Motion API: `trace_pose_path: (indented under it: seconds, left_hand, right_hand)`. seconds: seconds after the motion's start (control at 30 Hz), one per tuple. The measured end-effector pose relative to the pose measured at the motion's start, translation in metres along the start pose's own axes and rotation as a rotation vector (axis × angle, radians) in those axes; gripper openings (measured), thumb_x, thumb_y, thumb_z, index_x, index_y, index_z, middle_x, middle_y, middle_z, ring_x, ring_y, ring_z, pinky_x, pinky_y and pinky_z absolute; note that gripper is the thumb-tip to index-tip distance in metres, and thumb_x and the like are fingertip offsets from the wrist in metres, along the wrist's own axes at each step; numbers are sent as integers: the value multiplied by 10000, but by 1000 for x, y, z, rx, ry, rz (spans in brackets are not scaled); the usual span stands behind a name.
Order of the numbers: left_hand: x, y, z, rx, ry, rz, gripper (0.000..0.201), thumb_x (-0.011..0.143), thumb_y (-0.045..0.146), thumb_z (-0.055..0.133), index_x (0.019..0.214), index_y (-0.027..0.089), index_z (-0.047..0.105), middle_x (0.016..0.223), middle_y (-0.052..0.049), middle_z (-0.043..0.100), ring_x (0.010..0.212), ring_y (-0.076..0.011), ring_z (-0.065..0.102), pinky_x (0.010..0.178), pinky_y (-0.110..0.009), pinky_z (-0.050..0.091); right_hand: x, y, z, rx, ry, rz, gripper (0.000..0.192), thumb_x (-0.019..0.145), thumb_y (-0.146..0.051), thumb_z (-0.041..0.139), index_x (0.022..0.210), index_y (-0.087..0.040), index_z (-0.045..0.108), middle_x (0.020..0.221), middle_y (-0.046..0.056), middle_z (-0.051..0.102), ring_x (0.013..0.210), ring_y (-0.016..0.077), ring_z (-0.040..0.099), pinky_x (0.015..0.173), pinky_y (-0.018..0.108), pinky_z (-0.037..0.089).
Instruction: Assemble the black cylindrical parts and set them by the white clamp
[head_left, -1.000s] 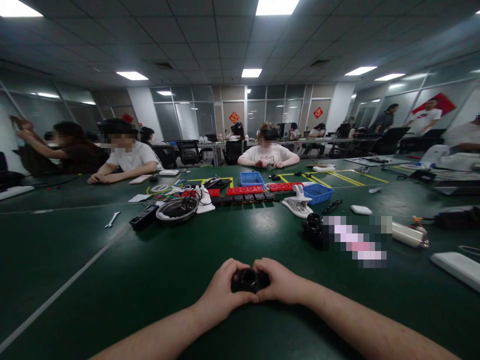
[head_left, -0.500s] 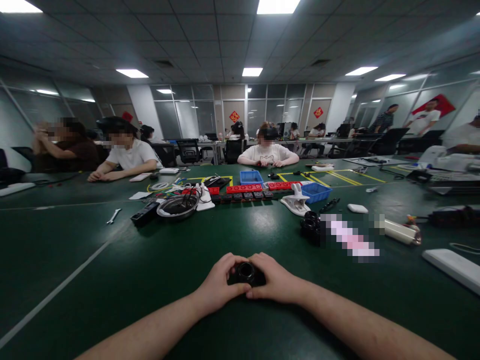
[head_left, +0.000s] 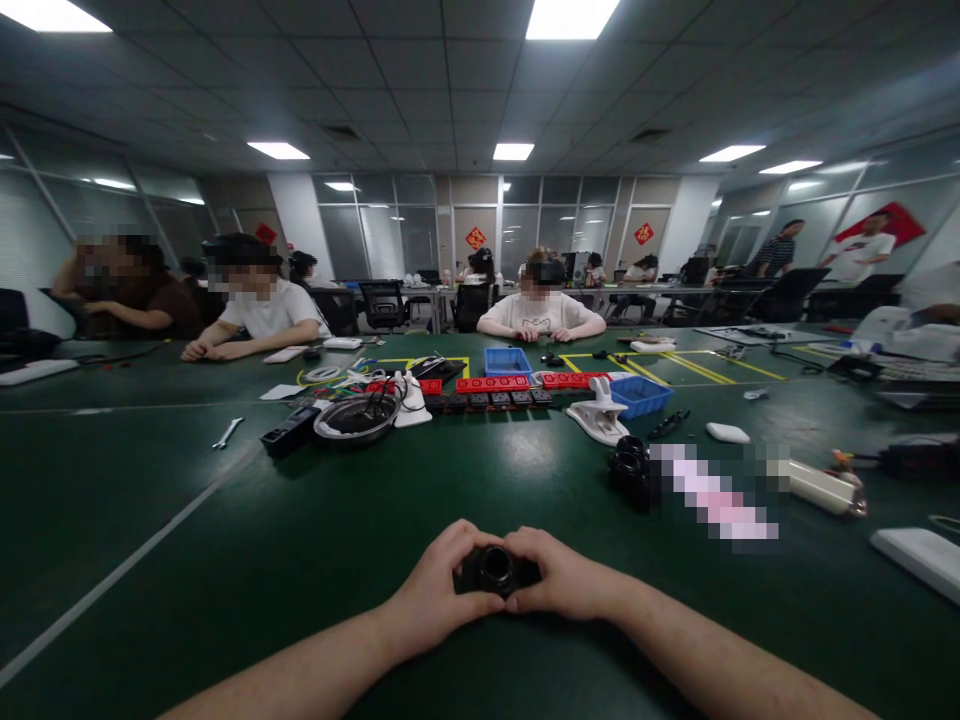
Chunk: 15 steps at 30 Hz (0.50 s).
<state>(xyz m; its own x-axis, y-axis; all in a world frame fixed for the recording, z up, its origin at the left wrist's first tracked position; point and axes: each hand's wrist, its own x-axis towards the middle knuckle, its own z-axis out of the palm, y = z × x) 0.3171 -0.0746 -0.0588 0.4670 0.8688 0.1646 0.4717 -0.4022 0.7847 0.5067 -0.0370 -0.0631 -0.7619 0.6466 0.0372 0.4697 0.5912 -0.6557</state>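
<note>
From the head view, I see both of my hands meeting low at the near edge of the green table [head_left: 225, 560], forearms coming in from the bottom corners. My left hand [head_left: 439, 590] is curled around the left side of a small black part [head_left: 496, 570], fingers wrapped over its top and thumb pressed in from below. My right hand [head_left: 559, 580] grips the other side the same way, fingers bent over the top. Each hand is clasped on the part, so it sits pinched between them, just above or resting on the tabletop; I cannot tell which.

The part looks short and round, a matte black ring or cap with a dark circular opening facing up toward me and a slightly glossy rim. Its sides are mostly hidden by my fingers.

Farther out, toward the middle of the table, I see a round metal bowl [head_left: 355, 417] with cables in it, and a black bar-shaped block [head_left: 289, 432] just to its left. A small wrench [head_left: 225, 434] lies well apart near the left edge. A row of red blocks [head_left: 493, 383] runs along the centre, with a blue bin [head_left: 505, 360] behind it and another blue tray [head_left: 637, 394] to its right. A white clamp [head_left: 598, 417] sits in front of that tray, and a cluster of similar black ring parts [head_left: 628, 466] lies beyond my right hand. Other people sit along the far edge.
</note>
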Motion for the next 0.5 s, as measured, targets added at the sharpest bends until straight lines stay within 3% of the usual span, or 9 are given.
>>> trace_pose_path:
  seconds: [0.27,0.5]
  left_hand:
    - [-1,0,0,-8,-19,-43,442,643,306,646,1054,261,488,863,5,446,755,-143,452,626,-227,367]
    - [0,0,-1,-19,-9,-10,393,640,315,654,1007,249,528,843,8,438,740,-136,448,623,-223,359]
  right_hand:
    - [-1,-6,-5,50,-48,39,435,612,-313,665,1019,-209,551,940,14,544,891,189,458,781,291,337]
    - [2,-5,-3,20,-39,38,321,613,-301,662,899,-178,585,852,6,542,829,175,465,744,277,344]
